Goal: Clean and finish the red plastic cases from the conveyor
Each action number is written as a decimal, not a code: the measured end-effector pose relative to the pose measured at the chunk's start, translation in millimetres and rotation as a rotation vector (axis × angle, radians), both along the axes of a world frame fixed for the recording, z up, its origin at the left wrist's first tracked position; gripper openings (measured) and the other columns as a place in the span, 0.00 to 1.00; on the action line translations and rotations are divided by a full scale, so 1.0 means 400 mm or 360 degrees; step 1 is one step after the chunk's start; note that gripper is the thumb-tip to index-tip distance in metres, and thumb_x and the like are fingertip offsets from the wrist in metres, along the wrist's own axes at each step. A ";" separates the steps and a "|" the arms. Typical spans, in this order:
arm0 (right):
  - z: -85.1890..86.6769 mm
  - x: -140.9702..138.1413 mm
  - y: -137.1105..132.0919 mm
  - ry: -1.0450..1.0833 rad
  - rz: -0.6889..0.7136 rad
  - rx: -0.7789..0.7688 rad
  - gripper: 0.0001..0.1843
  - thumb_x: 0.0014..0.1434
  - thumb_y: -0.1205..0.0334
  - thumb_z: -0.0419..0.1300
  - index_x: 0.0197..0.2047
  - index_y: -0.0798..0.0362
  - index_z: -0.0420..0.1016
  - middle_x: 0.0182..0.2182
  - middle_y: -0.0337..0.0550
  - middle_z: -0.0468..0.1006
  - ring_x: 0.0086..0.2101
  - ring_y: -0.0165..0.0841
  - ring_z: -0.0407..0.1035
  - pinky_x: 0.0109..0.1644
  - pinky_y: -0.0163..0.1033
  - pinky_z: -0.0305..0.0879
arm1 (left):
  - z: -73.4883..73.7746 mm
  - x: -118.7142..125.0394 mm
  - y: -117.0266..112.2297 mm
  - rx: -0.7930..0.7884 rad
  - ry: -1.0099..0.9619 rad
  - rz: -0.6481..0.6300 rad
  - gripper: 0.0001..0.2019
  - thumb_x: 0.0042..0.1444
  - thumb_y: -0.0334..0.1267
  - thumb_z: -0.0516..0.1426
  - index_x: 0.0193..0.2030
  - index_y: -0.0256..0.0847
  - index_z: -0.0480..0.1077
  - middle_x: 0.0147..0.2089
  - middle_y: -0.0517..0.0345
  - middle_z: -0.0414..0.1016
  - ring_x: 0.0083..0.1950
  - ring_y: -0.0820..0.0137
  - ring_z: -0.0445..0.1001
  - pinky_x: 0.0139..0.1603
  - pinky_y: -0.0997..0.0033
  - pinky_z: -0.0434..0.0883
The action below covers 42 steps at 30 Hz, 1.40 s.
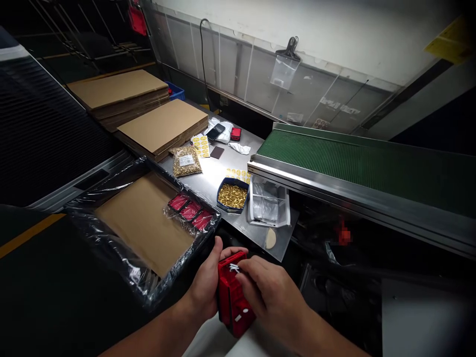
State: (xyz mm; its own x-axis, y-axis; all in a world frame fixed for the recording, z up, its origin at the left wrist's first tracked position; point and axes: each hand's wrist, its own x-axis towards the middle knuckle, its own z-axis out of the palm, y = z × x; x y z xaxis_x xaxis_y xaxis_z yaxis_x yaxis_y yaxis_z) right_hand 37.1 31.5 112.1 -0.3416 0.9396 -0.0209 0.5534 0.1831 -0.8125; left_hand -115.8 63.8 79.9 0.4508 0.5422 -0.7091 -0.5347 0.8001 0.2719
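Note:
A red plastic case (227, 292) with a dark edge stands tilted in front of me. My left hand (206, 280) is wrapped round its left side, thumb pointing up. Over its upper face, the fingers of my right hand (273, 285) are pinched together beside small white pieces (234, 267); whatever is between the fingertips is too small to make out. Lower on the case are white spots (241, 314). Beyond my hands, a dark blue tray (219, 203) holds many small gold-coloured metal parts (233, 195).
Left, a plastic-lined black crate (178, 275) holds cardboard and several red cases (190, 210). Cardboard stacks (163, 124), a bag of gold parts (187, 162), a phone (215, 131) and a white bin (286, 223) are on the metal table (256, 239). A green conveyor (323, 153) runs right.

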 end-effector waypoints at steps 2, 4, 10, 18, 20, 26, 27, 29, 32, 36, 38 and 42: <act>-0.002 0.014 -0.013 0.0087 -0.0144 0.0096 0.09 0.67 0.65 0.50 0.49 0.49 0.68 0.36 0.39 0.73 0.35 0.28 0.67 0.39 0.36 0.63 | -0.005 -0.004 0.000 -0.0031 -0.0065 0.0015 0.30 0.66 0.59 0.47 0.50 0.30 0.71 0.41 0.39 0.76 0.40 0.55 0.77 0.42 0.62 0.74; -0.005 0.021 -0.028 0.0117 -0.0152 0.0309 0.13 0.65 0.68 0.51 0.52 0.50 0.65 0.39 0.42 0.74 0.37 0.31 0.69 0.42 0.39 0.64 | -0.010 -0.006 0.000 -0.0079 -0.0125 0.0027 0.32 0.64 0.61 0.48 0.51 0.28 0.71 0.42 0.36 0.76 0.40 0.53 0.77 0.43 0.59 0.74; -0.031 -0.007 -0.041 0.0147 0.0033 0.0871 0.11 0.64 0.64 0.48 0.47 0.55 0.68 0.29 0.43 0.74 0.28 0.33 0.66 0.39 0.44 0.62 | -0.028 0.017 0.001 -0.0334 -0.0242 0.0083 0.38 0.62 0.65 0.48 0.52 0.24 0.69 0.45 0.30 0.75 0.45 0.49 0.76 0.49 0.55 0.73; -0.097 0.012 0.011 0.0648 -0.1133 -0.0271 0.23 0.69 0.44 0.45 0.34 0.53 0.66 0.26 0.39 0.67 0.26 0.29 0.60 0.29 0.35 0.59 | -0.032 0.010 -0.043 0.1472 0.1141 0.0054 0.15 0.65 0.45 0.56 0.56 0.44 0.73 0.61 0.53 0.68 0.64 0.59 0.62 0.68 0.68 0.54; -0.102 0.016 0.013 0.0708 -0.1139 -0.0331 0.24 0.68 0.42 0.45 0.34 0.53 0.65 0.26 0.39 0.66 0.26 0.29 0.60 0.30 0.35 0.60 | -0.021 0.005 -0.056 0.1742 0.1112 -0.0073 0.15 0.66 0.44 0.54 0.56 0.46 0.74 0.60 0.53 0.70 0.64 0.58 0.61 0.70 0.65 0.52; -0.095 0.015 0.013 0.0729 -0.1211 -0.0451 0.25 0.66 0.38 0.47 0.35 0.52 0.65 0.23 0.36 0.65 0.24 0.29 0.59 0.29 0.36 0.61 | -0.018 0.001 -0.063 0.1878 0.1078 -0.0291 0.15 0.66 0.40 0.55 0.57 0.47 0.73 0.58 0.53 0.72 0.64 0.56 0.63 0.68 0.62 0.57; -0.094 0.015 0.015 0.0739 -0.1215 -0.0468 0.25 0.65 0.37 0.47 0.35 0.52 0.64 0.23 0.36 0.65 0.24 0.29 0.59 0.29 0.36 0.61 | -0.020 0.000 -0.063 0.1899 0.1096 -0.0320 0.16 0.65 0.40 0.56 0.58 0.47 0.72 0.59 0.53 0.71 0.64 0.56 0.63 0.67 0.62 0.58; -0.094 0.016 0.018 0.0776 -0.1204 -0.0496 0.26 0.65 0.37 0.47 0.35 0.53 0.64 0.24 0.36 0.64 0.24 0.29 0.58 0.29 0.36 0.60 | -0.024 0.000 -0.064 0.1949 0.1163 -0.0341 0.16 0.65 0.39 0.57 0.58 0.48 0.72 0.59 0.53 0.71 0.63 0.57 0.64 0.66 0.64 0.59; -0.099 0.018 0.021 0.0807 -0.1186 -0.0524 0.26 0.65 0.36 0.48 0.33 0.53 0.63 0.24 0.36 0.63 0.24 0.28 0.57 0.28 0.35 0.59 | -0.026 0.007 -0.066 0.2000 0.1269 -0.0332 0.14 0.62 0.40 0.60 0.55 0.48 0.74 0.55 0.53 0.73 0.59 0.58 0.68 0.64 0.66 0.60; -0.106 0.022 0.022 0.0761 -0.1146 -0.0580 0.26 0.65 0.36 0.48 0.32 0.52 0.62 0.23 0.34 0.61 0.23 0.28 0.56 0.28 0.35 0.57 | -0.021 0.022 -0.064 0.2010 0.1312 -0.0420 0.20 0.52 0.43 0.69 0.50 0.44 0.74 0.49 0.49 0.74 0.52 0.57 0.71 0.56 0.66 0.67; -0.107 0.026 0.025 0.0731 -0.1113 -0.0607 0.27 0.64 0.36 0.48 0.32 0.52 0.62 0.23 0.34 0.61 0.24 0.28 0.56 0.29 0.35 0.57 | -0.019 0.022 -0.060 0.2044 0.1290 -0.0472 0.27 0.46 0.45 0.72 0.52 0.43 0.72 0.48 0.49 0.73 0.48 0.57 0.72 0.53 0.66 0.69; -0.100 0.043 0.037 0.0696 -0.1064 -0.0657 0.27 0.63 0.35 0.49 0.32 0.53 0.63 0.23 0.35 0.62 0.25 0.28 0.57 0.30 0.36 0.57 | -0.012 -0.005 -0.049 0.2089 0.1044 -0.0639 0.27 0.57 0.45 0.65 0.62 0.47 0.65 0.54 0.50 0.70 0.52 0.59 0.70 0.55 0.67 0.67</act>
State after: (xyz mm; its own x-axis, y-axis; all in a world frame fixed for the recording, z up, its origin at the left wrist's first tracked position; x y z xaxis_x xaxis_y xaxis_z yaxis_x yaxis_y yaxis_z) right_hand 54.4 46.3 72.3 0.2171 0.8915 -0.3977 0.0656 -0.4198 -0.9052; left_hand -117.7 44.3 75.3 0.5243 0.8508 0.0350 0.1472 -0.1310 0.9804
